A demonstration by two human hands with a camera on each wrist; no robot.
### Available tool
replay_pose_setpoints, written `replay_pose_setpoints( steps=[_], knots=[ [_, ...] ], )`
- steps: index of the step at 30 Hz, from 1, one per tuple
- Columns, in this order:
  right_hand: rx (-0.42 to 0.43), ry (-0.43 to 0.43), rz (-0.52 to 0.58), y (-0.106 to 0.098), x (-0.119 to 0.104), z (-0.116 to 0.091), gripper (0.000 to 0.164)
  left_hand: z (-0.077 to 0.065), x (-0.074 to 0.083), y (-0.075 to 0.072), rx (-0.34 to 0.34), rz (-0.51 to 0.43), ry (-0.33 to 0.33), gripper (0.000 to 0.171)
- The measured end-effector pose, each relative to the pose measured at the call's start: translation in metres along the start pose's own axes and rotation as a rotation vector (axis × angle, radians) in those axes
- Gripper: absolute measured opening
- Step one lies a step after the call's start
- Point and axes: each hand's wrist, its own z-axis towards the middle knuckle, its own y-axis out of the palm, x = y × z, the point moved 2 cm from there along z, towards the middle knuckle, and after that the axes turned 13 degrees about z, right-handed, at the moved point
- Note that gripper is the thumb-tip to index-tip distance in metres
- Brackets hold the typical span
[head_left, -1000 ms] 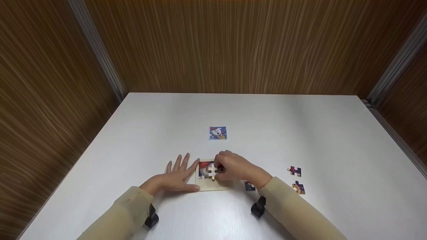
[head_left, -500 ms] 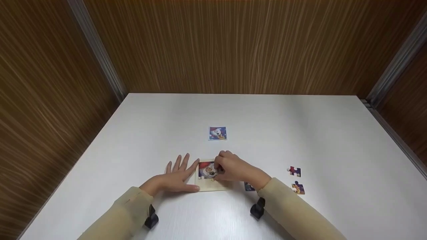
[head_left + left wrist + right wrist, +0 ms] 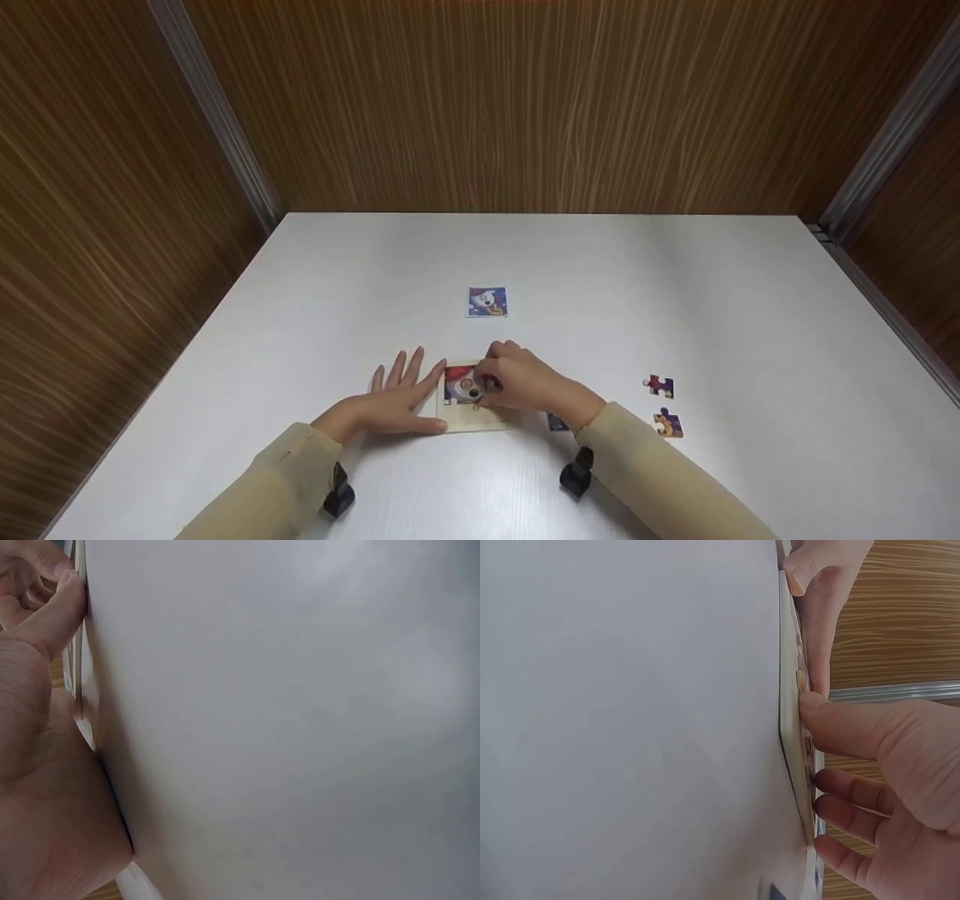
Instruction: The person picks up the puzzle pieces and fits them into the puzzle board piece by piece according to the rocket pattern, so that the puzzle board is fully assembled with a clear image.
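Observation:
A small pale wooden puzzle tray [image 3: 465, 421] lies flat on the white table, partly filled with pieces showing a white cartoon face and a red patch. My left hand [image 3: 394, 401] rests at its left side, fingers spread, with thumb and index finger against the edge. Over the tray's right part my right hand [image 3: 525, 382] bends its fingers and thumb onto a white puzzle piece [image 3: 471, 390] set among the others. In the right wrist view the thumb and fingertips touch pieces along the tray [image 3: 789, 705]. My right hand hides the tray's right part.
A small printed picture card [image 3: 487, 302] lies beyond the tray. Two loose puzzle pieces, a red and purple one [image 3: 661, 386] and an orange and purple one [image 3: 668, 424], lie to the right. Another dark piece [image 3: 556, 422] is partly under my right wrist.
The white piece, raised and tilted in my right fingers a second ago, now lies flat among the other pieces. My left hand has stayed in place.

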Motion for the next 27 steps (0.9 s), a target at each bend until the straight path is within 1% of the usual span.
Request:
replay_pose_setpoints(
  steps=[3, 6, 10, 12, 15, 17, 19, 23, 25, 27],
  knots=[
    [-0.005, 0.008, 0.004, 0.0, 0.0, 0.0, 0.034, 0.0, 0.0, -0.001, 0.001, 0.006, -0.005, 0.097],
    [-0.007, -0.018, -0.008, -0.001, 0.0, 0.0, 0.033, 0.001, -0.001, 0.0, 0.002, 0.007, -0.006, 0.097],
    [-0.02, -0.093, -0.089, -0.001, -0.001, -0.002, 0.029, 0.001, -0.001, 0.0, 0.001, -0.006, -0.002, 0.097],
    [-0.037, -0.123, -0.138, 0.0, -0.002, -0.004, 0.03, 0.001, -0.001, 0.0, 0.0, -0.01, -0.001, 0.096],
    [-0.072, -0.121, -0.168, 0.0, -0.004, -0.006, 0.033, 0.001, -0.001, -0.001, 0.0, -0.009, -0.005, 0.096],
    [-0.084, -0.089, -0.147, -0.001, -0.005, -0.007, 0.035, 0.001, -0.001, -0.001, 0.002, -0.006, -0.007, 0.096],
    [-0.077, -0.061, -0.102, -0.002, -0.005, -0.009, 0.035, 0.002, -0.001, -0.001, 0.005, -0.004, -0.008, 0.096],
    [-0.012, -0.063, -0.017, -0.006, -0.005, -0.011, 0.032, 0.003, 0.0, 0.0, 0.004, 0.003, -0.012, 0.096],
    [0.018, -0.068, 0.004, -0.008, -0.004, -0.012, 0.031, 0.003, 0.0, 0.0, 0.003, 0.006, -0.014, 0.096],
    [0.029, -0.055, 0.017, -0.011, -0.003, -0.015, 0.03, 0.002, 0.001, 0.001, 0.002, 0.008, -0.012, 0.097]
  ],
)
